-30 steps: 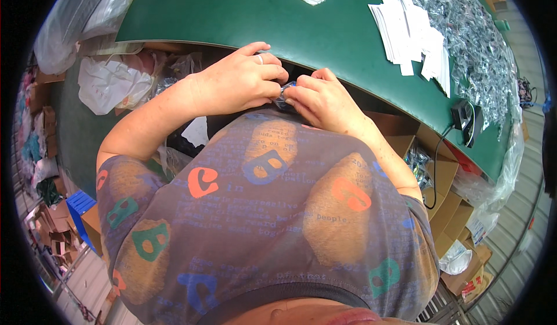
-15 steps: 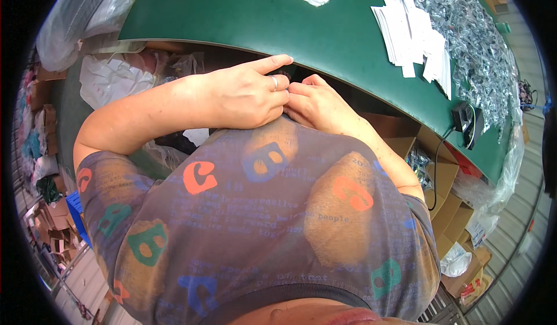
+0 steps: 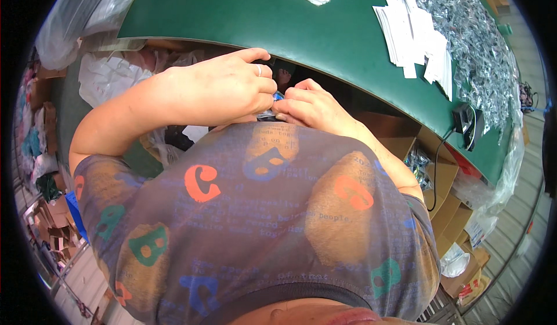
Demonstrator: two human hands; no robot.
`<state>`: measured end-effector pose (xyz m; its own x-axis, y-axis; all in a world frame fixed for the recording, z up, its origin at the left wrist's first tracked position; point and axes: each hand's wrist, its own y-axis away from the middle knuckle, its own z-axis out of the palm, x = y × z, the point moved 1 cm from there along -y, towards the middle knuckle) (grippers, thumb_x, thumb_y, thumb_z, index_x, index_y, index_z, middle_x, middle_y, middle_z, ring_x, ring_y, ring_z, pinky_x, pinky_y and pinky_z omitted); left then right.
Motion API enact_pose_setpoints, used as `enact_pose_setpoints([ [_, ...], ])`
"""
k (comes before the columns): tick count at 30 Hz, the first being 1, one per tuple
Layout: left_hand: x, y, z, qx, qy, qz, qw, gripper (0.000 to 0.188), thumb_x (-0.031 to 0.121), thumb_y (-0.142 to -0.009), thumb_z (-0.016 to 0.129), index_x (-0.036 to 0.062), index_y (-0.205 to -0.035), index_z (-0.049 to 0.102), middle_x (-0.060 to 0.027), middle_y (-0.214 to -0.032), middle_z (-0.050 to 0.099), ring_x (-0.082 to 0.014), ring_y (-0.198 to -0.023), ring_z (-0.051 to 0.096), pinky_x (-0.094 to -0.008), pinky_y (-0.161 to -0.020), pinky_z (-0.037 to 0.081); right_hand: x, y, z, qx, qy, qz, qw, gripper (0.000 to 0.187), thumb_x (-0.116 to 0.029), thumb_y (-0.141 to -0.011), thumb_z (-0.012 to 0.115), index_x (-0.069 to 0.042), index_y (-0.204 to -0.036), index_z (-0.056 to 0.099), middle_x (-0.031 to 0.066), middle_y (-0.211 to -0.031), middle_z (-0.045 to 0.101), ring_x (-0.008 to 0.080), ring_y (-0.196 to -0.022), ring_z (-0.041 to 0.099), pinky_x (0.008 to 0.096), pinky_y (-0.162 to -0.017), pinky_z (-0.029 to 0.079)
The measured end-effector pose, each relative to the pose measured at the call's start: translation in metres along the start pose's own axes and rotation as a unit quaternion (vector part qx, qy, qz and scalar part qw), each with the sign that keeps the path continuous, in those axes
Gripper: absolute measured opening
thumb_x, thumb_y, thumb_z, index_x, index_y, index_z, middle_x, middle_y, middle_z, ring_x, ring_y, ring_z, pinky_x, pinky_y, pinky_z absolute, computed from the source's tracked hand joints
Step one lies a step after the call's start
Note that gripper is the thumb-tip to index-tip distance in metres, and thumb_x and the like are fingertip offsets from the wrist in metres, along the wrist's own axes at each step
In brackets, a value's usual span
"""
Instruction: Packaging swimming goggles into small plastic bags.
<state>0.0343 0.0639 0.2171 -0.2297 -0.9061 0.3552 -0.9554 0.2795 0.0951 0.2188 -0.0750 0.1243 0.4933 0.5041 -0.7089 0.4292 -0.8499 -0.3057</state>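
Close to my body, just below the edge of the green table [image 3: 232, 17], both hands meet in front of my shirt. Between them shows a bit of clear, shiny plastic with blue on it [image 3: 278, 96], mostly hidden by fingers; its kind cannot be told. My left hand [image 3: 239, 88], with a ring on one finger, is curled closed at the plastic, its index finger pointing out toward the table edge. My right hand [image 3: 313, 106] pinches the other side of the plastic, fingers bent together.
White paper slips [image 3: 413, 38] lie stacked on the table's right, beside a large heap of small clear plastic packets [image 3: 478, 52]. A black device with a cable [image 3: 466, 125] sits at the right edge. Cardboard boxes [image 3: 444, 180] stand below; a white bag [image 3: 104, 78] lies at left.
My left hand has shifted left and a little apart from the right hand. The blue and clear plastic between them has come into sight.
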Motion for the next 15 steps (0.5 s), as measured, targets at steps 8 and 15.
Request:
enact_pose_setpoints([
  [8, -0.006, 0.002, 0.017, -0.078, -0.087, 0.022, 0.993, 0.016, 0.019, -0.082, 0.074, 0.0047, -0.079, 0.068, -0.0068, -0.086, 0.065, -0.0247, -0.096, 0.064, -0.0466, -0.112, 0.042, -0.002, -0.010, 0.005, -0.077, 0.034, -0.012, 0.996, 0.014, -0.015, -0.098, 0.061, -0.007, -0.106, 0.068, 0.0076, -0.091, 0.062, 0.0265, -0.086, 0.061, 0.0425, -0.095, 0.043],
  [15, -0.036, 0.028, -0.019, 0.142, 0.167, -0.091, 0.971, 0.032, 0.019, -0.074, 0.089, 0.0047, -0.090, 0.065, -0.0087, -0.097, 0.068, -0.0298, -0.098, 0.066, -0.0426, -0.100, 0.051, 0.006, 0.003, 0.006, 0.052, -0.034, 0.049, 0.997, 0.012, -0.008, -0.094, 0.070, -0.005, -0.106, 0.069, 0.0062, -0.085, 0.062, 0.0273, -0.082, 0.057, 0.0389, -0.076, 0.048],
])
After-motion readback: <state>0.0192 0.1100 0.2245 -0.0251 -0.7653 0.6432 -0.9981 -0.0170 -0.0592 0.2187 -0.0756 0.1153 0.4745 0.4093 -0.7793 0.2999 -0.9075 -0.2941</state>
